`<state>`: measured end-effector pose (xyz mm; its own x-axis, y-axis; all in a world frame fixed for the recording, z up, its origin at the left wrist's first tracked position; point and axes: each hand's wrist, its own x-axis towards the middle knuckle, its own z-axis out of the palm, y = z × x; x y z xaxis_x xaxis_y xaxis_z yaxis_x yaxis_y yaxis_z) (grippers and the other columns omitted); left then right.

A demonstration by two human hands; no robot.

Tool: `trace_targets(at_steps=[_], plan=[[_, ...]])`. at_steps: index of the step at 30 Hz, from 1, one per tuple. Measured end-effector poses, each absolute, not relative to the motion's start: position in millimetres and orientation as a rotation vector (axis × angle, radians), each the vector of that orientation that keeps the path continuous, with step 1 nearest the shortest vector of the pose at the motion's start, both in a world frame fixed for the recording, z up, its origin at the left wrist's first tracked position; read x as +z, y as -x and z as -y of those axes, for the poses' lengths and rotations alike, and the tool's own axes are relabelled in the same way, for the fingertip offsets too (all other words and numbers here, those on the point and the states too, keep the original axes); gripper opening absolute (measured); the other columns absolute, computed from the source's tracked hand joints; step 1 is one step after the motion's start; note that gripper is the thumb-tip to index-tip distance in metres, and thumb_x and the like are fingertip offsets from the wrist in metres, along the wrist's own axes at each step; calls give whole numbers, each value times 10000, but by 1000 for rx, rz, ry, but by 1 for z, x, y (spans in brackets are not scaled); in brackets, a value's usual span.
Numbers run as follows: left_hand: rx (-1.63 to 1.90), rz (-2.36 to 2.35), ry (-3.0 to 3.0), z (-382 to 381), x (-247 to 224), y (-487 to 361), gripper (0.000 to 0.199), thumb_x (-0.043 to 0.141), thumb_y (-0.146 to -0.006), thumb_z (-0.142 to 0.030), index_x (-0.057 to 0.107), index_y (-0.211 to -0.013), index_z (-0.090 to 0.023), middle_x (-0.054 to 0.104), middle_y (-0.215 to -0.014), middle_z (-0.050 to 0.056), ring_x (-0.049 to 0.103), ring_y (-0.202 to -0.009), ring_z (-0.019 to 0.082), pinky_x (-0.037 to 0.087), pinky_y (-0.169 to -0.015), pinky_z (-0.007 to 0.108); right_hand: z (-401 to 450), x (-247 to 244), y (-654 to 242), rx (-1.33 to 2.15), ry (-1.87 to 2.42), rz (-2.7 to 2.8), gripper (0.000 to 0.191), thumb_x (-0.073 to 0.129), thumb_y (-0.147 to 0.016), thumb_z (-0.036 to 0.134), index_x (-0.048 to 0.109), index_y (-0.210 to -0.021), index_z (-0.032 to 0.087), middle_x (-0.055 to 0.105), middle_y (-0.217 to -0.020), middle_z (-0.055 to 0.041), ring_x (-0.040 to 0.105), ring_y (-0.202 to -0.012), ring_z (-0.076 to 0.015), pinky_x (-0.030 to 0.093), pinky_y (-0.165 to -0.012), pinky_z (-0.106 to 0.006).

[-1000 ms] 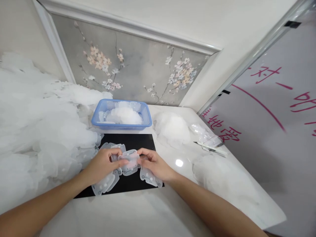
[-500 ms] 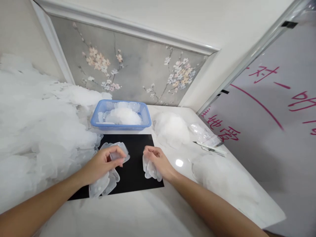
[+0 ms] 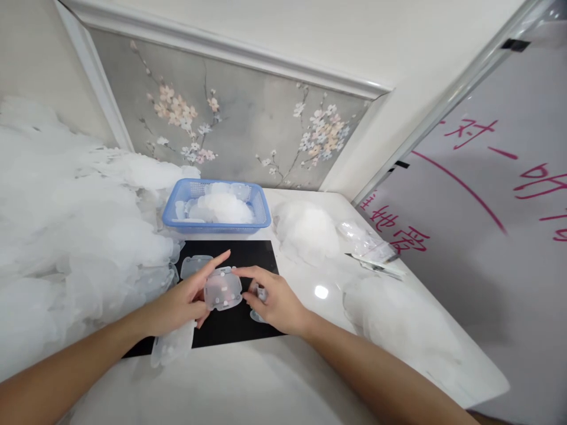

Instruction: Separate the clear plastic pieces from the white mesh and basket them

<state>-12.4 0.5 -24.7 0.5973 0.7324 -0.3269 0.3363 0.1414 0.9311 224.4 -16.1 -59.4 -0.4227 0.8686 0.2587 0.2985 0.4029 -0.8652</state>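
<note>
At lower centre, the left hand point(image 3: 179, 304) is holding a plastic piece point(image 3: 224, 289) and the right hand point(image 3: 279, 300) is touching its edge, grip unclear, with handling seemingly unfinished and a large heap point(image 3: 88, 212) remaining at left.

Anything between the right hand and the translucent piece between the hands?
Nothing visible: the right hand has index fingertip and thumb right at the piece's right side. The left hand is at its opposite side, out of the way.
</note>
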Motion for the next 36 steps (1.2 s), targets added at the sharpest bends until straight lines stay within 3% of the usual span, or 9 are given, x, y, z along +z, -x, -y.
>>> trace_targets(at_steps=[3, 7, 10, 12, 16, 20, 27, 32, 36], plan=[[414, -921, -1390, -1, -26, 13, 1013, 511, -712, -136, 83, -1605, -347, 677, -809, -55, 538, -536, 98, 417, -595, 259, 15, -61, -224, 966, 955, 1865, 375, 580, -882, 165, 648, -1220, 311, 649, -1137, -44, 579, -720, -137, 525, -728, -330], [393, -888, -1415, -2, -30, 13, 999, 528, -745, -176, 56, -1606, -361, 672, -915, -14, 539, -592, 119, 438, -627, 280, 15, -57, -221, 967, 904, 1759, 93, 664, -881, 280, 738, -936, 265, 626, -1101, -68, 624, -834, -168, 530, -722, -313], [497, -868, -1541, -3, -30, 15, 908, 510, -783, -226, 131, -1594, -377, 622, -1193, 51, 520, -682, 129, 449, -670, 290, 13, -53, -222, 1142, 1015, 1520, 245, 716, -838, 419, 635, -752, 204, 625, -1040, -61, 604, -655, -117, 510, -582, -268], [531, -849, -1636, -4, -25, 18, 863, 472, -778, -207, 201, -1583, -357, 580, -1262, 64, 521, -743, 143, 442, -687, 285, 9, -52, -225, 1331, 1086, 1343, 342, 695, -830, 499, 537, -753, 206, 640, -811, -9, 527, -474, -82, 429, -446, -221], [449, -920, -1770, -7, -13, 22, 853, 485, -692, -117, 374, -1509, -334, 574, -1200, 47, 559, -859, 169, 448, -712, 258, 1, -52, -232, 1560, 1141, 1191, 396, 682, -800, 551, 542, -965, 220, 517, -428, 89, 424, -338, -94, 301, -349, -168], [428, -1029, -1855, -13, -8, 21, 597, 540, -781, -150, 556, -1355, -313, 609, -1144, 43, 587, -924, 191, 481, -828, 307, -3, -50, -236, 1657, 1118, 1160, 565, 692, -779, 557, 576, -1192, 187, 551, -430, 76, 460, -346, -103, 299, -336, -163], [499, -1209, -1631, -20, -9, 19, 325, 722, -757, -330, 710, -1067, -236, 627, -843, 8, 655, -841, 218, 512, -809, 352, -4, -48, -238, 1651, 1114, 1036, 602, 728, -744, 537, 612, -1207, 171, 551, -461, 80, 469, -358, -88, 328, -350, -169], [530, -1294, -1642, -18, -7, 15, 278, 720, -769, -414, 543, -713, -208, 541, -693, -25, 532, -640, 156, 416, -586, 267, -3, -47, -237, 1638, 1119, 975, 588, 745, -716, 535, 619, -1155, 166, 546, -447, 77, 467, -359, -90, 325, -351, -171], [496, -1241, -1660, -16, -4, 18, 296, 596, -872, -467, 453, -767, -230, 462, -691, -51, 428, -569, 125, 341, -521, 236, -3, -50, -236, 1635, 1109, 943, 552, 760, -699, 526, 607, -1095, 172, 543, -432, 75, 469, -353, -97, 319, -346, -170]])
